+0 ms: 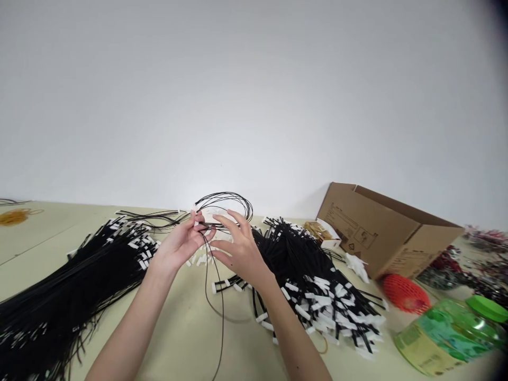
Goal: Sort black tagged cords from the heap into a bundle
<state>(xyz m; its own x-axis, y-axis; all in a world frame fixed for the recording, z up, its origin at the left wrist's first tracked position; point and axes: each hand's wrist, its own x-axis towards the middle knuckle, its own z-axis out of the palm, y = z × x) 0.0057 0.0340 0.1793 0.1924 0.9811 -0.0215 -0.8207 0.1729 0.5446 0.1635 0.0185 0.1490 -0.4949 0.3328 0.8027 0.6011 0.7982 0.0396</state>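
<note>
At the middle of the view, my left hand (180, 243) pinches the white-ended part of a thin black cable harness (226, 196). Its wires arch up and over to the right in a loop. A loose wire (222, 307) hangs from my left fingers down towards the table's front edge. My right hand (240, 246) is beside the loop, fingers spread and curved around the wires; whether any fingertip touches them I cannot tell. Below and behind the hands lie small white pieces (202, 259) on the table.
Black cables (79, 286) with white ends are heaped on the left of the table (182, 328), and another pile (293, 259) lies on the right. Beyond it are a cardboard box (373, 227), a red mesh item (405, 293) and a green-lidded jar (444, 333). Yellowish rubber bands (16, 217) lie far left.
</note>
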